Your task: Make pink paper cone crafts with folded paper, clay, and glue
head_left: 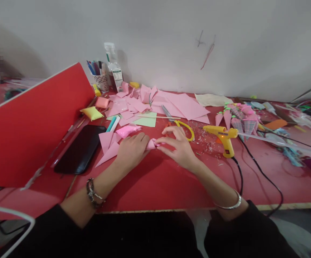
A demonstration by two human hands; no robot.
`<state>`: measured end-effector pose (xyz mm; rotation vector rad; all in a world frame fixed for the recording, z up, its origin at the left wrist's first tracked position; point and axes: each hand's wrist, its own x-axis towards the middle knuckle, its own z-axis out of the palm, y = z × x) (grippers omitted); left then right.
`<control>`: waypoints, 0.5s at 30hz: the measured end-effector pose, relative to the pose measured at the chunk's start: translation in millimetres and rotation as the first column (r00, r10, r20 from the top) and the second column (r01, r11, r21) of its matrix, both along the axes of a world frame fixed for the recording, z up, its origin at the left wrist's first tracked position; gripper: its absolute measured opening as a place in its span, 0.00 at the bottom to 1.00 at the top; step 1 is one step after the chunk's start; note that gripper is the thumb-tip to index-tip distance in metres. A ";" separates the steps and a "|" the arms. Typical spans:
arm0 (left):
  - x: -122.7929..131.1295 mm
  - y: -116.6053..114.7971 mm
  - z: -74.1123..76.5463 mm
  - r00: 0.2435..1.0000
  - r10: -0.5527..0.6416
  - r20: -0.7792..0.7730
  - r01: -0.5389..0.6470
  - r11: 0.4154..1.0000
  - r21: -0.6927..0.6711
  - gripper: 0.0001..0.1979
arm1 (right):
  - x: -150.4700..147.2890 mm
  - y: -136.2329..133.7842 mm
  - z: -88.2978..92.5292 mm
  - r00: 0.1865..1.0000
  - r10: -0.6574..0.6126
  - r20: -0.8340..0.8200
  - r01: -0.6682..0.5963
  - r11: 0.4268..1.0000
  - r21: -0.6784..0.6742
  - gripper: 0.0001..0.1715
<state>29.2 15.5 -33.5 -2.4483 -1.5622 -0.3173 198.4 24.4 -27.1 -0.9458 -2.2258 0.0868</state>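
Over the red table [150, 193], my left hand [134, 145] is closed around a small pink paper cone [151, 144]. My right hand [179, 146] has its fingers curled at the cone's other end, with thumb and fingertips touching pink material there; its exact form is too small to make out. Just beyond my left hand lies a bright pink clay packet [127, 130]. Cut pink paper pieces [109, 145] stick out to the left of that hand. Yellow-handled scissors [186, 129] rest behind my right hand.
A yellow glue gun [223, 139] with a black cord stands at right, near several finished paper cones [242, 122]. At left are a black phone [81, 148] and a leaning red board [42, 125]. Pink sheets [184, 104], a bottle [114, 70] and a pen cup [101, 80] line the back.
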 end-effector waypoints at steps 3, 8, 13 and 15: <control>-0.5 0.3 0.2 1.000 0.006 0.001 -0.006 1.000 -0.015 0.12 | 0.1 0.4 -0.4 1.000 0.013 0.004 -0.013 1.000 -0.003 0.05; -0.4 -0.3 0.5 1.000 0.027 0.002 -0.027 0.999 -0.040 0.10 | 0.7 1.0 0.2 1.000 0.027 0.015 -0.027 1.000 0.009 0.04; -0.1 -0.5 1.4 1.000 0.011 0.018 -0.010 0.995 -0.101 0.12 | 1.8 2.5 0.5 0.998 0.048 0.028 -0.049 0.998 0.041 0.05; -0.1 -0.4 1.5 0.999 0.007 0.034 -0.003 0.992 -0.127 0.13 | 2.0 2.8 0.2 0.998 0.054 0.027 -0.055 0.997 0.049 0.05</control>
